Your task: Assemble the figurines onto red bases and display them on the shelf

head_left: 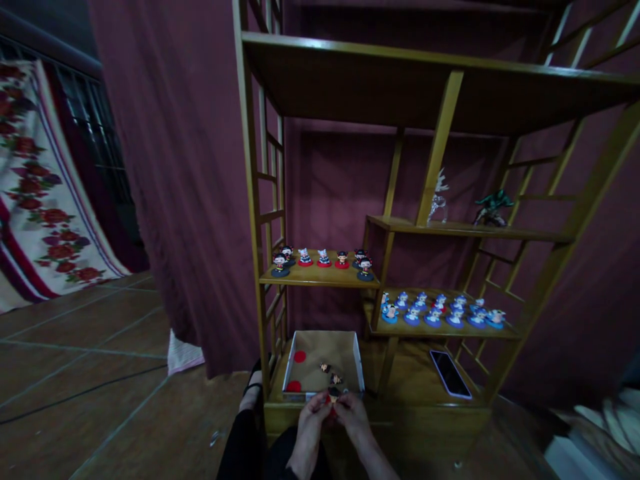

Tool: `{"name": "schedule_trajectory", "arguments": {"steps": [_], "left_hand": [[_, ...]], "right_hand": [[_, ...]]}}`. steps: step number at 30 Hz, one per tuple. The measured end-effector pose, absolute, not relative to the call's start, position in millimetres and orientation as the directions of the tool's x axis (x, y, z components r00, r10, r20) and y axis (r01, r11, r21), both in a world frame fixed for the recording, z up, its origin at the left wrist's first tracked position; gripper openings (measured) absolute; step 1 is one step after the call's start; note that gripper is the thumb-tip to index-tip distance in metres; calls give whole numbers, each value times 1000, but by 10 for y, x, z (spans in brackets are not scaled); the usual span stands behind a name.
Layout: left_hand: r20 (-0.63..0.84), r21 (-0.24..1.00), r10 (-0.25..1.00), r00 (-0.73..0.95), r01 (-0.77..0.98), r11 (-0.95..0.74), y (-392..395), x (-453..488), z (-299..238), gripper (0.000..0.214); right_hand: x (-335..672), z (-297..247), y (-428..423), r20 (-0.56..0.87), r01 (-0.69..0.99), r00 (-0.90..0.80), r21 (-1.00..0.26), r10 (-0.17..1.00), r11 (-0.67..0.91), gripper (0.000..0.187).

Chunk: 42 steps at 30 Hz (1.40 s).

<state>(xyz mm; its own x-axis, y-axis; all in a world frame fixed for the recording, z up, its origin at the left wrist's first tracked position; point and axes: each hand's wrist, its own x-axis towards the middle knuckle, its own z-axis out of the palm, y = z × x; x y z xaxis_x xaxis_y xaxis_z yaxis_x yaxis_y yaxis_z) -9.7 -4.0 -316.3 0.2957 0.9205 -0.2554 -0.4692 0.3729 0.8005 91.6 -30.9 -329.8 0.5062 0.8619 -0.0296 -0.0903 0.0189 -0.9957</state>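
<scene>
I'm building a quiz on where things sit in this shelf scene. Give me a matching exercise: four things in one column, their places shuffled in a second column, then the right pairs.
Things
1. small toy figurines on red and dark round bases
2. small toy figurines on blue round bases
3. flat black smartphone
4. tiny reddish figurine

Places
A. bottom board of the wooden shelf unit, right side
B. pinched between the left hand and the right hand
C. left middle shelf
D. low right shelf

Pairs: 1-C, 2-D, 3-A, 4-B
</scene>
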Motion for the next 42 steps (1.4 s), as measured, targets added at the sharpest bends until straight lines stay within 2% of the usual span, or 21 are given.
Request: {"name": "schedule_trajectory", "arguments": {"steps": [7, 11, 14, 17, 20, 25, 28, 34, 42], "left_hand": [[-214, 815, 934, 284, -476, 332, -64, -92, -3133, 36], [-189, 812, 916, 354, -468, 349, -87, -79, -3142, 43], [-174, 847, 902, 396, -407, 342, -94, -75, -3174, 46], [-129, 898, 883, 452, -324, 297, -66, -69, -3193, 45], [-46, 946, 892, 449, -268, 183, 2, -65, -3179, 40], [-30, 991, 878, 478, -102, 90, 119, -84, -3164, 36], [-47, 991, 872, 487, -88, 102, 143, -96, -3183, 38], [-76, 968, 876, 475, -175, 179, 174, -107, -3198, 40], [-242, 904, 873, 424, -229, 362, 133, -126, -3098, 33]], "right_hand": [[939, -3340, -256, 17, 3, 557, -1000, 830, 19, 25], [1008, -3339, -269, -38, -63, 503, -998, 863, -7, 37], [1059, -3332, -324, -103, -141, 412, -989, 905, -49, 43], [1087, -3320, -375, -50, -127, 375, -992, 926, -2, 44], [1076, -3301, -389, 28, -102, 381, -992, 924, 72, 44], [1019, -3259, -381, -2, -138, 424, -989, 906, 62, 43], [997, -3246, -390, -3, -131, 451, -989, 893, 63, 41], [991, -3354, -357, -23, -155, 471, -986, 882, 57, 38], [958, -3183, -389, -90, -303, 454, -951, 886, 59, 38]]}}
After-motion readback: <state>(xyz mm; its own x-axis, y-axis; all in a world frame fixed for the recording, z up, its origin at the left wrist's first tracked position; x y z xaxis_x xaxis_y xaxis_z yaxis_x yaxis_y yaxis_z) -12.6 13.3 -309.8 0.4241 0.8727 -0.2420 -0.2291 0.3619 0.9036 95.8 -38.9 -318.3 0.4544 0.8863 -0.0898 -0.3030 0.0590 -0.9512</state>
